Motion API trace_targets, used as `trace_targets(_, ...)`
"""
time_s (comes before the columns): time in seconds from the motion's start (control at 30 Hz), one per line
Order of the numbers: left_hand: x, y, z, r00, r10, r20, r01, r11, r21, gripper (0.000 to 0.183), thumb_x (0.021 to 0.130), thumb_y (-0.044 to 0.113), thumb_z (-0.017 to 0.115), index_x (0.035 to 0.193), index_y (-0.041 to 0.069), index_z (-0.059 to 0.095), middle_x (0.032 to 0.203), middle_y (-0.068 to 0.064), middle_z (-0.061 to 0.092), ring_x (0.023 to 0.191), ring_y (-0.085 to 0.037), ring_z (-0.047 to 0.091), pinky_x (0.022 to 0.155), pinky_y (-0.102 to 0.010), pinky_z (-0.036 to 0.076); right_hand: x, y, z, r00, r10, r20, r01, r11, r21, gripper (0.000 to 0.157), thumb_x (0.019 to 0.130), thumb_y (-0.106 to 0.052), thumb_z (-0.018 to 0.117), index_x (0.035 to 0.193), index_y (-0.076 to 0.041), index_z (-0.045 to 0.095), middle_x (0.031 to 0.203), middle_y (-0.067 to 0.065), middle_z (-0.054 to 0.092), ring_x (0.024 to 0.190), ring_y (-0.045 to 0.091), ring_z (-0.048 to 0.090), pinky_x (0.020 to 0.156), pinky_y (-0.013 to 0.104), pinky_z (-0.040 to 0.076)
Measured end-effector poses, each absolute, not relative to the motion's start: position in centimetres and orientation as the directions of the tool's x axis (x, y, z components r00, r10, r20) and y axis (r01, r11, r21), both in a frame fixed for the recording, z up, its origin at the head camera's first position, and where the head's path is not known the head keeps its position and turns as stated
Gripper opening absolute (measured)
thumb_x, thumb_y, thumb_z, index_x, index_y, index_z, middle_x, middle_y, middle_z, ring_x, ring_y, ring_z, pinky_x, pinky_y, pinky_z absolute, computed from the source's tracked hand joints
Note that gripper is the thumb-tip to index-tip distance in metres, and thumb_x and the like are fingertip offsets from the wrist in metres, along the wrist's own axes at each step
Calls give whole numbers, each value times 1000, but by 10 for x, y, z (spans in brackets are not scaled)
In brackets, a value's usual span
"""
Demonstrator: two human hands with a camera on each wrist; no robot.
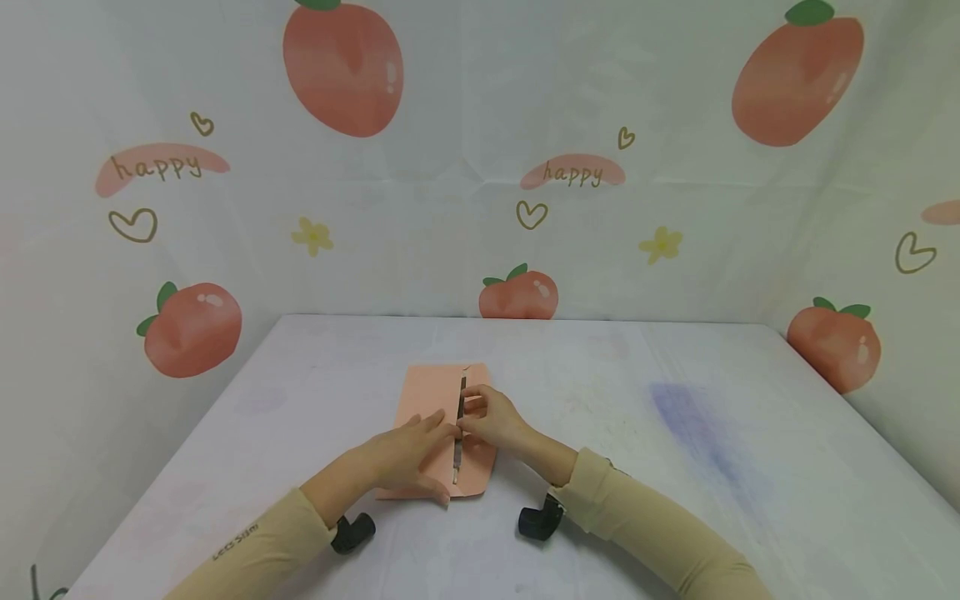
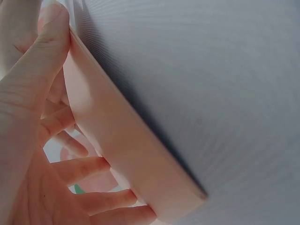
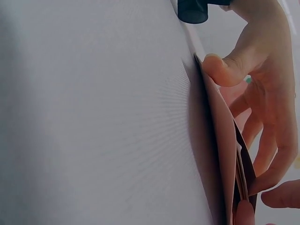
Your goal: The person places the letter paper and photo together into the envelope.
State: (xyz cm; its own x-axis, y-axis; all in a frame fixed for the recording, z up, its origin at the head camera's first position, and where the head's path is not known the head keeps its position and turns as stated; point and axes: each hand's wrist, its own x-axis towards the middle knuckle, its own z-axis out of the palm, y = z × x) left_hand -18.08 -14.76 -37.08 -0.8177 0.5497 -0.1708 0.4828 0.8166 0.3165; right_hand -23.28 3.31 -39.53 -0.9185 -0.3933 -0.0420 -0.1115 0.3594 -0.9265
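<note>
A peach-pink paper envelope lies flat on the table, a dark lengthwise gap running down its right part. My left hand rests spread across the envelope's left side, with the thumb at the near edge. Its straight fingers lie over the pink surface in the left wrist view. From the right, my right hand holds the edge beside the gap between curled fingers and thumb. Seen from the right wrist, the envelope's side stands parted, with a dark inner face and thin layers inside. The right palm is hidden there.
The white table carries a blue-violet smudge at the right. A white curtain printed with peaches hangs behind and at the sides. Black wrist cameras hang below both wrists.
</note>
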Motion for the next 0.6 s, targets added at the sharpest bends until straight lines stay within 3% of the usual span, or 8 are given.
trace_targets(0.3, -181, -148, -371, -820, 546, -174, 479, 820, 315, 83, 69, 57, 72, 133, 17, 39, 150, -26, 27, 130, -56, 30, 96, -62, 41, -235, 32, -397, -916, -398, -53, -94, 340, -936, 50, 80, -2, 63, 127, 3, 48, 118, 26, 56, 106, 34, 60, 74, 34, 57)
trace_targets(0.6, -181, -147, -371, -819, 547, -175, 481, 819, 312, 82, 69, 56, 72, 133, 17, 39, 150, -26, 27, 129, -57, 31, 95, -62, 41, -235, 32, -398, -918, -394, -36, -119, 361, -925, 49, 78, -1, 63, 126, 3, 49, 116, 26, 57, 107, 36, 60, 79, 35, 56)
